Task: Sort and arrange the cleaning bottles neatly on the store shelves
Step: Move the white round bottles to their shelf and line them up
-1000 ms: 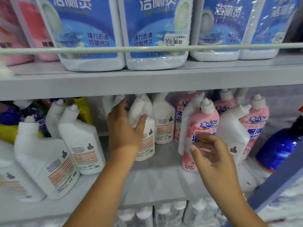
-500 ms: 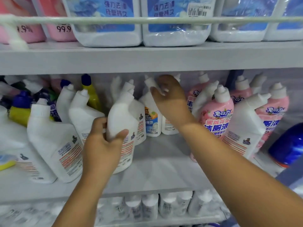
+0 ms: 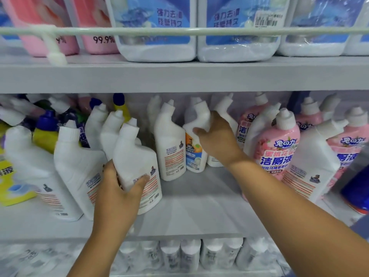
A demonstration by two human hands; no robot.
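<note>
My left hand (image 3: 119,188) grips a white angled-neck bottle (image 3: 137,156) by its lower body at the front of the middle shelf (image 3: 199,206), beside other white bottles (image 3: 77,168) to its left. Further back, my right hand (image 3: 217,138) holds a white bottle with an orange and blue label (image 3: 192,148) by its shoulder. Another white bottle (image 3: 169,144) stands between the two, its back label facing me. Pink-labelled bottles (image 3: 277,148) stand to the right.
Yellow and blue-capped bottles (image 3: 45,132) crowd the shelf's left. Large blue-labelled jugs (image 3: 157,27) and pink jugs (image 3: 93,23) sit on the upper shelf behind a white rail (image 3: 179,31). A dark blue bottle (image 3: 355,188) is at the right. White bottles (image 3: 189,254) line the shelf below.
My left hand has carried its white bottle leftwards to the front row. My right hand left the pink bottle, reached to the back and now holds the orange-labelled bottle lower down.
</note>
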